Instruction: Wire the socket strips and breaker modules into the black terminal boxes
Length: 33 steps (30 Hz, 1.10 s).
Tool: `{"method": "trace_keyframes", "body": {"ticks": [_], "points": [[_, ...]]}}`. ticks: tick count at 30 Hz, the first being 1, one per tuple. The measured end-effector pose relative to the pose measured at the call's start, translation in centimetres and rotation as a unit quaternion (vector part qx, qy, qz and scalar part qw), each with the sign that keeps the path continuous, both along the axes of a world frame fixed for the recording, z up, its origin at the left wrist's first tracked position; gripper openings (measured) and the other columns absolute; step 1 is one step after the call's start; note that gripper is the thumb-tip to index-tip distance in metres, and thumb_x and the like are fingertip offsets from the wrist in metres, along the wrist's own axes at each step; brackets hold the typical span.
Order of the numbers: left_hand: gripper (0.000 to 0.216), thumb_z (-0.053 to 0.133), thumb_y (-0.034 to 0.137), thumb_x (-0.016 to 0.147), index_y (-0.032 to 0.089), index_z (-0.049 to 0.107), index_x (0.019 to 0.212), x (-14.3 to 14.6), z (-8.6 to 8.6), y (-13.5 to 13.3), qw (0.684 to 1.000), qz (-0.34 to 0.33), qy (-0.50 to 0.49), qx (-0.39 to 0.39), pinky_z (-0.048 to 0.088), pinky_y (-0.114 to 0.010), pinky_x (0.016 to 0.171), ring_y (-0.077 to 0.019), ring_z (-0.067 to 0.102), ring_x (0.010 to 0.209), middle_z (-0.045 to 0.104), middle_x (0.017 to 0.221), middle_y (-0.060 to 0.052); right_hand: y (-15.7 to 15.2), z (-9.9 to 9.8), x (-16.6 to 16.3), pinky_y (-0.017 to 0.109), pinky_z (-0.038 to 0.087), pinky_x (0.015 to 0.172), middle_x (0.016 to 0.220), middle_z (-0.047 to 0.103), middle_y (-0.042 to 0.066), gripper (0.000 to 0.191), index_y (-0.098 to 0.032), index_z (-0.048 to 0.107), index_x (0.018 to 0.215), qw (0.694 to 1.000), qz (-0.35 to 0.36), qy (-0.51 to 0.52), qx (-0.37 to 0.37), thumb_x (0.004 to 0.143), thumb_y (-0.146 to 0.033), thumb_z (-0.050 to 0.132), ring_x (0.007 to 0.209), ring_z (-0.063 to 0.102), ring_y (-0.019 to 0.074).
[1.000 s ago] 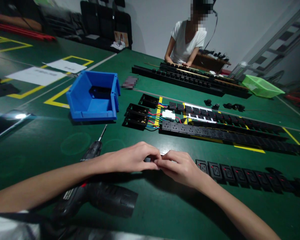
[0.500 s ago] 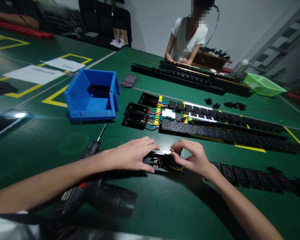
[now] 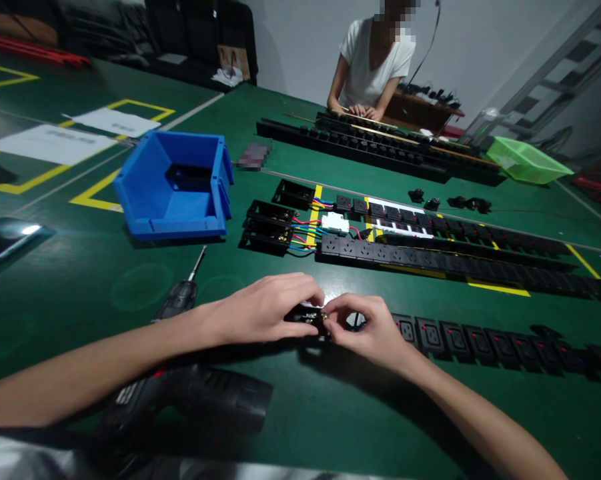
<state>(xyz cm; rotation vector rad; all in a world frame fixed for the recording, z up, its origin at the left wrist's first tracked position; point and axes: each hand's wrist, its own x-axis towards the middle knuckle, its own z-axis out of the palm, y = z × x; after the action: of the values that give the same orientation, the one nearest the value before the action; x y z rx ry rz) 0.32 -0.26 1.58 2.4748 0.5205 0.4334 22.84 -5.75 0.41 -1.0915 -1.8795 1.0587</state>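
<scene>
My left hand [image 3: 267, 308] grips a small black open housing [image 3: 306, 315] on the green table, thumb along its near side and fingers over the far side. Metal contacts show inside it. At the housing's right end, my right hand [image 3: 370, 327] pinches a small brass-coloured part [image 3: 325, 319], mostly hidden by the fingertips. A row of black socket modules [image 3: 454, 339] stretches to the right beyond that hand. A black cordless screwdriver [image 3: 215, 397] lies beneath and beside my left forearm, its bit pointing away from me.
A blue bin [image 3: 183, 229] with a dark item inside stands at the left. Long socket strips [image 3: 405, 257] with wired black housings [image 3: 266, 237] lie ahead. Across the table, a person [image 3: 373, 73] has both hands by more strips, near a green basket [image 3: 527, 163].
My right hand has moved left, bringing the brass-coloured part from beyond the housing's right end down to the housing. My left hand still holds the housing. The view has shifted slightly.
</scene>
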Motion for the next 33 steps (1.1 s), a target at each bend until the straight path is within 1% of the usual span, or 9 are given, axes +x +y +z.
{"method": "trace_keyframes", "body": {"ticks": [5, 10, 15, 18, 21, 24, 27, 30, 33], "points": [[0.017, 0.050, 0.031, 0.100, 0.016, 0.058, 0.101, -0.1, 0.5, -0.4, 0.996, -0.064, -0.051, 0.032, 0.043, -0.025, 0.075, -0.0147, 0.059, 0.083, 0.064, 0.091, -0.005, -0.9, -0.6, -1.5, 0.018, 0.043, 0.054, 0.066, 0.061, 0.000, 0.018, -0.014, 0.068, 0.085, 0.989, -0.030, 0.091, -0.115, 0.079, -0.030, 0.073, 0.058, 0.052, 0.0076], [0.024, 0.042, 0.028, 0.102, 0.016, 0.062, 0.102, -0.1, 0.3, -0.6, 0.993, -0.065, -0.041, 0.091, 0.046, -0.026, 0.076, -0.0162, 0.062, 0.084, 0.067, 0.091, -0.008, -0.9, -1.1, -1.3, 0.018, 0.042, 0.048, 0.060, 0.060, -0.001, 0.032, -0.014, 0.066, 0.081, 0.958, -0.031, 0.166, -0.230, 0.072, -0.040, 0.081, 0.050, 0.051, 0.0070], [0.021, 0.045, 0.026, 0.101, 0.016, 0.063, 0.107, 0.0, 0.3, -0.6, 0.992, -0.086, -0.056, 0.076, 0.047, -0.026, 0.077, -0.0160, 0.063, 0.085, 0.070, 0.095, -0.008, -1.2, -0.2, -0.3, 0.017, 0.044, 0.051, 0.064, 0.063, 0.001, 0.029, -0.013, 0.070, 0.087, 0.956, 0.010, 0.136, -0.258, 0.081, -0.041, 0.074, 0.054, 0.055, 0.0074], [0.018, 0.049, 0.025, 0.100, 0.016, 0.063, 0.106, 0.0, 0.3, -0.5, 0.994, -0.082, -0.063, 0.034, 0.046, -0.024, 0.077, -0.0147, 0.064, 0.086, 0.070, 0.095, -0.007, -1.5, 0.7, 1.3, 0.019, 0.046, 0.053, 0.069, 0.066, 0.002, 0.028, -0.015, 0.072, 0.098, 0.974, 0.009, 0.083, -0.211, 0.089, -0.040, 0.064, 0.058, 0.058, 0.0093], [0.019, 0.050, 0.025, 0.099, 0.016, 0.064, 0.109, 0.0, 0.1, -0.4, 0.996, -0.074, -0.045, 0.030, 0.045, -0.025, 0.076, -0.0148, 0.063, 0.085, 0.069, 0.096, -0.006, -1.8, 1.0, 4.1, 0.022, 0.048, 0.059, 0.079, 0.069, 0.003, 0.023, -0.018, 0.073, 0.102, 0.994, -0.077, -0.037, -0.067, 0.092, -0.035, 0.061, 0.067, 0.062, 0.0122], [0.021, 0.050, 0.025, 0.099, 0.018, 0.065, 0.111, 0.0, -0.3, -0.1, 0.995, -0.072, -0.004, 0.074, 0.044, -0.028, 0.076, -0.0171, 0.062, 0.085, 0.069, 0.095, -0.007, -2.7, 0.5, 7.0, 0.026, 0.047, 0.065, 0.084, 0.068, 0.004, 0.017, -0.020, 0.071, 0.102, 0.979, -0.117, -0.157, 0.052, 0.092, -0.030, 0.061, 0.073, 0.062, 0.0142], [0.019, 0.049, 0.025, 0.099, 0.018, 0.066, 0.105, 0.1, -0.6, 0.2, 0.992, -0.067, 0.031, 0.098, 0.041, -0.029, 0.075, -0.0183, 0.060, 0.083, 0.068, 0.089, -0.006, -3.9, -0.6, 8.8, 0.030, 0.049, 0.073, 0.091, 0.066, 0.006, 0.015, -0.020, 0.067, 0.105, 0.970, -0.078, -0.206, 0.105, 0.091, -0.026, 0.063, 0.083, 0.061, 0.0170], [0.017, 0.050, 0.026, 0.098, 0.019, 0.065, 0.103, 0.2, -0.7, 0.3, 0.992, -0.069, 0.048, 0.090, 0.040, -0.029, 0.075, -0.0178, 0.059, 0.082, 0.068, 0.089, -0.005, -5.0, -2.1, 9.0, 0.037, 0.048, 0.083, 0.103, 0.064, 0.009, 0.019, -0.020, 0.063, 0.108, 0.959, -0.058, -0.227, 0.159, 0.089, -0.020, 0.064, 0.097, 0.058, 0.0203], [0.013, 0.053, 0.024, 0.097, 0.019, 0.064, 0.101, 0.2, -0.5, 0.2, 0.992, -0.095, 0.053, 0.071, 0.040, -0.029, 0.074, -0.0172, 0.059, 0.080, 0.067, 0.089, -0.004, -5.5, -3.7, 8.6, 0.041, 0.047, 0.088, 0.104, 0.064, 0.009, 0.022, -0.020, 0.061, 0.111, 0.942, -0.078, -0.248, 0.212, 0.089, -0.016, 0.064, 0.098, 0.057, 0.0208]]}}
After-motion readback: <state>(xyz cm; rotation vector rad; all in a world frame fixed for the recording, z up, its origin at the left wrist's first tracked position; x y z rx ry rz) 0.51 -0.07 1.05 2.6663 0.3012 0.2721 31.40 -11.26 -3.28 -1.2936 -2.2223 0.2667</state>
